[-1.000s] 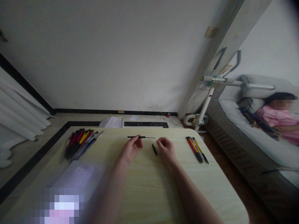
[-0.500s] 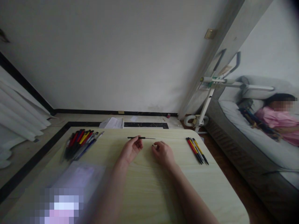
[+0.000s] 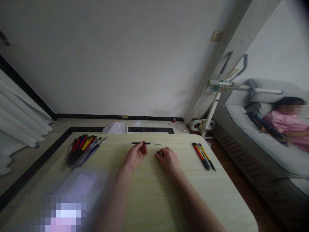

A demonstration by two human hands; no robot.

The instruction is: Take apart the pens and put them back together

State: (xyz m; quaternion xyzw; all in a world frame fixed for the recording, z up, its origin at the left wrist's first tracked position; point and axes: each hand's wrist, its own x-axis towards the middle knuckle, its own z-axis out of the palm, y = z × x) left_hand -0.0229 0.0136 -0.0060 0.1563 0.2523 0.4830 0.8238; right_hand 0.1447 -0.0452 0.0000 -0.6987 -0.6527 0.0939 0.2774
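Note:
My left hand pinches a thin black pen refill and holds it level just above the light wooden table. My right hand is curled shut around a small black pen part, whose tip peeks out by the thumb. The two hands sit close together near the table's far edge, a small gap between them.
A pile of several red, yellow, black and blue pens lies at the far left of the table. A few assembled pens lie at the right. A clear plastic bag lies near left. A person in pink reclines on a sofa at right.
My right hand moved left onto the black pen part that lay on the table and closed over it. The left hand stayed put with the refill.

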